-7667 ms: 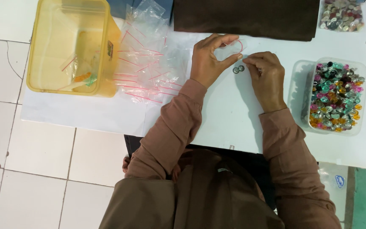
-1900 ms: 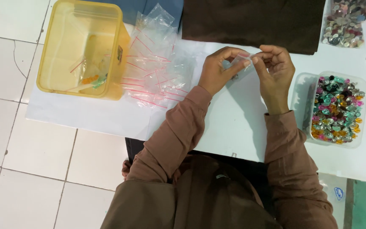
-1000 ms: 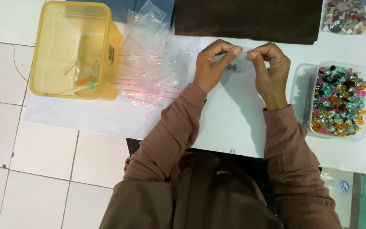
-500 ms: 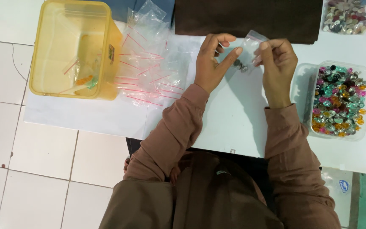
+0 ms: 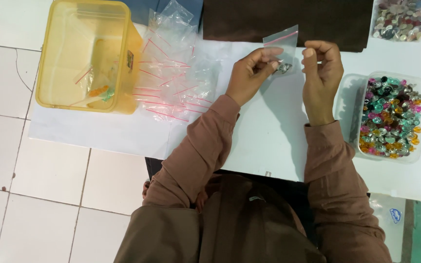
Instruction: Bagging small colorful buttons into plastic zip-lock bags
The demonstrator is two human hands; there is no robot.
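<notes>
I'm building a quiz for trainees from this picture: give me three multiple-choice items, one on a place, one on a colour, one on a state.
1. Where is the yellow tub?
A. left of the bag pile
B. right of the bead tray
C. on the brown cloth

2. What colour is the small bag's seal strip?
A. blue
B. red
C. black

3. The small bag is:
A. flat on the table
B. held up
C. inside the tub

Answers: 1 A, it sits beside the loose bags; 2 B, red line across its top; 3 B, left hand grips it, right hand near.
</notes>
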